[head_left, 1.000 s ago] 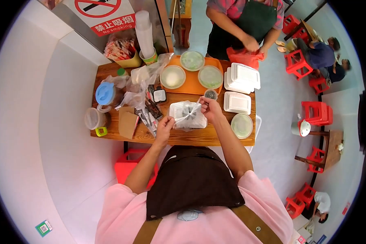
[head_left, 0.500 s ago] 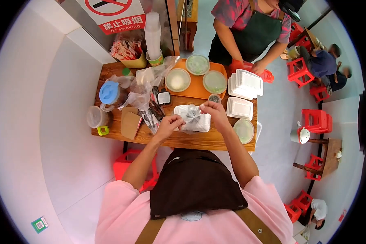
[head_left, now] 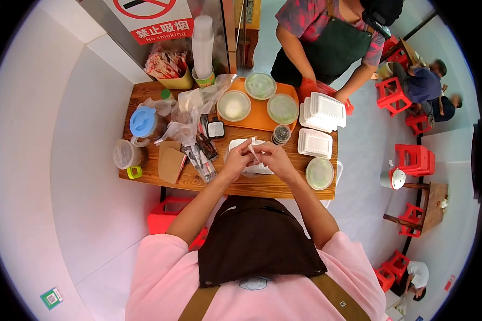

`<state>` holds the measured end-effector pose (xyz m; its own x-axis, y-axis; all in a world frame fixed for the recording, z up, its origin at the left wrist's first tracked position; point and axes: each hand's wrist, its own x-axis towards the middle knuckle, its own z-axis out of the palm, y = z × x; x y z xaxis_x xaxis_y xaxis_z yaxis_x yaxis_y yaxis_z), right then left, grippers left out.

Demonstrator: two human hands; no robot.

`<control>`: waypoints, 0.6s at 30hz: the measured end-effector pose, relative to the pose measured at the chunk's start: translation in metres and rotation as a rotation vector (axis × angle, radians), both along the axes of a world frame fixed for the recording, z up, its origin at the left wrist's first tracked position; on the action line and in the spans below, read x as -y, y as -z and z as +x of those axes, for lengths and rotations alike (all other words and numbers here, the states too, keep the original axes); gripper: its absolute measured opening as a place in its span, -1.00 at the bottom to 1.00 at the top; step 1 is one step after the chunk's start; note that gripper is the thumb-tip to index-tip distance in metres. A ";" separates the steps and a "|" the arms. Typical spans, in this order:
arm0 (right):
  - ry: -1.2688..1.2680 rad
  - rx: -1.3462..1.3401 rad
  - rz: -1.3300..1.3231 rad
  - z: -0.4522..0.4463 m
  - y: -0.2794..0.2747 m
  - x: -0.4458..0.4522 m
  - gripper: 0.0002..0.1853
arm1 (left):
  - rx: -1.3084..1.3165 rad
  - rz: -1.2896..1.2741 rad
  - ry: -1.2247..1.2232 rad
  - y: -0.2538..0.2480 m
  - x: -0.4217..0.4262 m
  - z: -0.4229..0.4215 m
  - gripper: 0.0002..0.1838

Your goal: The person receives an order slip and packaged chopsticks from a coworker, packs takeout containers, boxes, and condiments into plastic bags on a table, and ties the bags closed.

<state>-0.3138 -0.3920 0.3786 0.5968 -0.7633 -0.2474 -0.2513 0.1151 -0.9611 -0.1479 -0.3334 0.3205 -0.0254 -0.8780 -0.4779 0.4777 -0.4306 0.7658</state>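
Both my hands meet over a white takeaway box (head_left: 235, 143) near the table's front edge, hiding most of it. Fingers of my left hand (head_left: 240, 160) are closed on one side of a clear plastic bag (head_left: 254, 151). My right hand (head_left: 276, 159) pinches the same gathered plastic from the other side, almost touching the left. A small jar with dark contents (head_left: 281, 134) stands just beyond my right hand. White lidded boxes (head_left: 315, 143) and a round lidded bowl (head_left: 319, 173) lie to the right of it.
An orange tray (head_left: 241, 125) carries several round lidded bowls. Left are a blue-lidded jug (head_left: 143, 122), crumpled plastic bags (head_left: 183, 131) and packaged utensils (head_left: 201, 163). Across the table, a co-worker in a dark apron (head_left: 332, 51) handles a red bag (head_left: 308, 86) beside stacked boxes (head_left: 326, 109).
My hands have come together over the box, drawing the plastic into a narrow twist. The co-worker's hands have shifted slightly behind the stacked boxes.
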 end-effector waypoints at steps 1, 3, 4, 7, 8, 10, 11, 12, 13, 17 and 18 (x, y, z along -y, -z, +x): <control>0.025 -0.030 0.022 0.003 0.002 -0.003 -0.71 | 0.007 -0.011 -0.009 0.002 0.001 -0.001 -0.44; 0.076 -0.090 0.067 0.009 0.007 -0.010 -0.66 | 0.022 -0.032 -0.027 0.007 0.001 -0.002 -0.44; 0.087 -0.076 0.089 0.011 0.009 -0.012 -0.61 | 0.038 -0.038 -0.029 0.011 0.001 -0.003 -0.46; 0.166 -0.161 -0.026 0.018 0.011 -0.017 -0.60 | 0.061 -0.029 -0.059 0.008 0.003 -0.002 -0.51; 0.162 -0.167 -0.034 0.020 0.012 -0.016 -0.60 | 0.051 -0.004 -0.079 0.004 0.003 -0.002 -0.54; 0.159 -0.181 -0.049 0.021 0.010 -0.015 -0.60 | 0.033 0.018 -0.091 -0.006 0.002 -0.002 -0.57; 0.150 -0.186 -0.039 0.021 0.010 -0.014 -0.60 | 0.026 0.013 -0.084 -0.012 0.001 -0.001 -0.59; 0.142 -0.191 -0.032 0.021 0.011 -0.013 -0.59 | 0.019 0.006 -0.076 -0.015 0.002 -0.001 -0.60; 0.134 -0.196 -0.021 0.021 0.012 -0.013 -0.58 | 0.008 0.008 -0.071 -0.018 0.002 0.000 -0.61; 0.136 -0.160 -0.017 0.019 0.010 -0.012 -0.63 | 0.014 -0.014 -0.065 -0.012 0.002 0.001 -0.61; 0.108 -0.160 0.007 0.016 0.007 -0.008 -0.65 | 0.027 -0.028 -0.068 -0.011 0.002 0.001 -0.60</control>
